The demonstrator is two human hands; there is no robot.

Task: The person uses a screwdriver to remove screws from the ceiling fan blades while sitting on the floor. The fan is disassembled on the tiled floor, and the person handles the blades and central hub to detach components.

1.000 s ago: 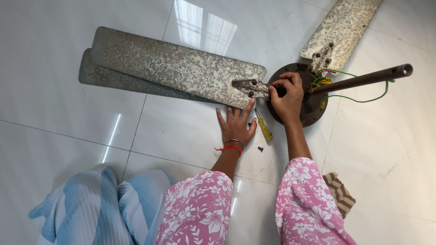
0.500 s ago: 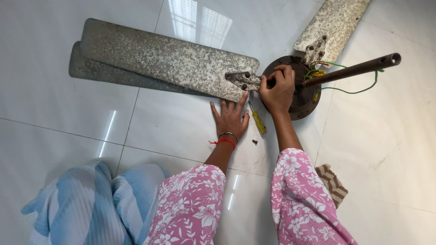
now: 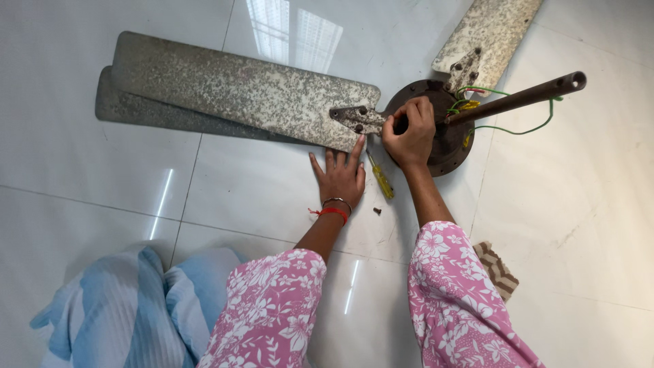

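A dismantled ceiling fan lies on the white tiled floor. Its dark round motor (image 3: 446, 146) has a brown rod (image 3: 518, 99) pointing right, with green and yellow wires (image 3: 477, 95) beside it. My right hand (image 3: 409, 129) is curled on the motor where the metal bracket (image 3: 357, 117) of a speckled grey blade (image 3: 238, 88) meets it; what its fingers pinch is hidden. My left hand (image 3: 339, 174) lies flat on the floor with fingers spread, just below that blade's end. A yellow-handled screwdriver (image 3: 380, 177) lies between my hands.
A second blade (image 3: 487, 34) runs up to the right from the motor, and a third (image 3: 136, 112) lies under the first. A small screw (image 3: 377, 210) sits on the tile. A striped cloth (image 3: 497, 269) lies at right, blue fabric (image 3: 122, 307) at lower left.
The view has shifted slightly. My right hand stays on the motor by the blade bracket and my left hand stays flat on the floor.
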